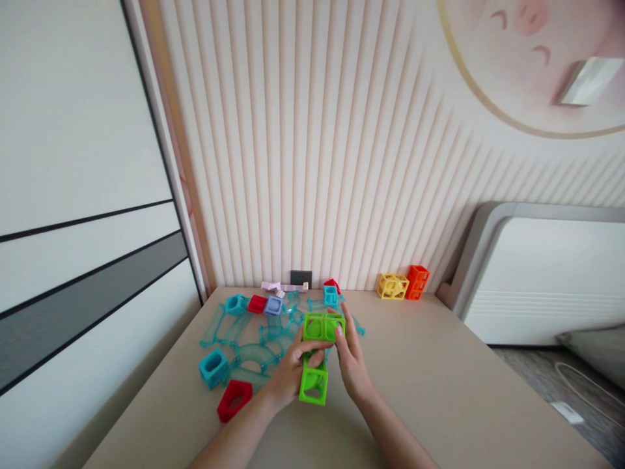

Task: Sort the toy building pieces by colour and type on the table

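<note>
Several green marble-run cubes, joined together, are held above the table in front of me. My left hand wraps round the middle of them from the left, its fingers partly hidden behind and between the cubes. On the upper right cube, my right hand has its thumb on the near face and its fingers behind. Left of my hands lie clear teal track pieces, a blue cube and a red block.
A yellow cube pair and an orange cube stack stand by the wall at the back right. Smaller blue and red cubes sit at the back. A white cabinet borders the left; a headboard is at right.
</note>
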